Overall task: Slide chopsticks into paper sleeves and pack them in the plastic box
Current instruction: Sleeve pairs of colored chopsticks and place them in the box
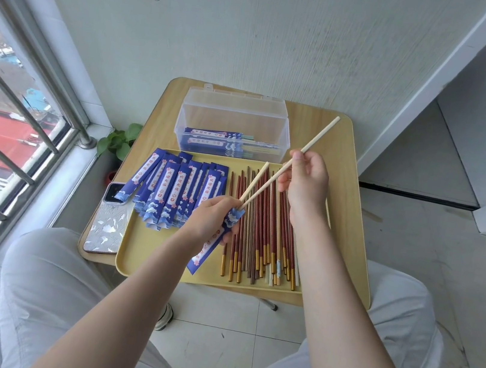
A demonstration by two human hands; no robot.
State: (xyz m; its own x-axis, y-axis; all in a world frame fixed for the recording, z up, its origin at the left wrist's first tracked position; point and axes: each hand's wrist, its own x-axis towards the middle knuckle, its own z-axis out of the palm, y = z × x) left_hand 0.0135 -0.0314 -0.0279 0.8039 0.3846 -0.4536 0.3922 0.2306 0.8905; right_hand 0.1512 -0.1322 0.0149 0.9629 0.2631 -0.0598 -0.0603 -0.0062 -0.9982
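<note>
Two pale chopsticks (270, 184) slant from the near left up to the far right, their lower tips at the mouth of a blue sleeve (221, 237). The left hand (214, 220) grips that sleeve by its upper end, over the tray (161, 260); the right hand (305, 180) pinches the longer stick partway up. The shorter stick seems already part-way in. Sleeve and sticks share nearly one axis, so the coming push should run down and left toward the left hand. Spare sleeves (171, 192) lie left, loose red chopsticks (262, 234) right. The sleeves carry Chinese characters, seemingly 欢迎光临. Filled sleeves lie in the box (233, 125) beyond. A phone (108, 223) lies left.
</note>
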